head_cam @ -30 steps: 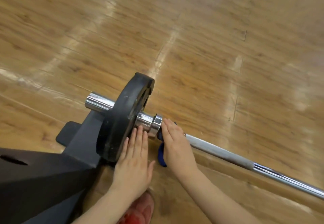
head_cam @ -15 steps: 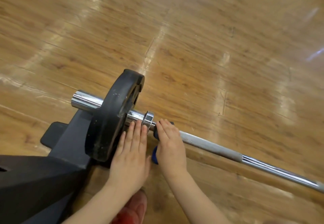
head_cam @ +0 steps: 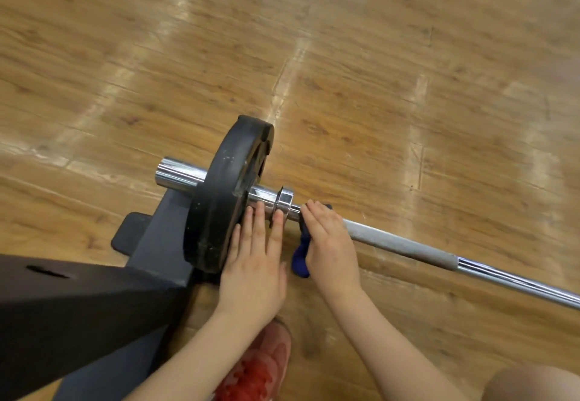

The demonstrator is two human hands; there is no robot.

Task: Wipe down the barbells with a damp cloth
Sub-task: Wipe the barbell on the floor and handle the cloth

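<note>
A chrome barbell (head_cam: 408, 248) lies low over the wooden floor, running from the middle out to the right edge. One black weight plate (head_cam: 219, 199) sits on its sleeve near the left end. My left hand (head_cam: 254, 262) rests with straight fingers against the sleeve, beside the plate and its collar (head_cam: 284, 198). My right hand (head_cam: 329, 243) grips a dark blue cloth (head_cam: 300, 259) wrapped round the shaft just right of the collar. The cloth's tail hangs below my palm.
A black machine base (head_cam: 78, 312) fills the lower left, with its foot (head_cam: 128, 234) under the plate. My red shoe (head_cam: 260, 369) is at the bottom middle and my knee (head_cam: 533, 385) at the bottom right. Wooden floor (head_cam: 345, 55) spreads beyond the bar.
My right hand with the cloth has slid slightly right along the shaft, away from the collar. My left hand stays on the sleeve. The view has shifted a little.
</note>
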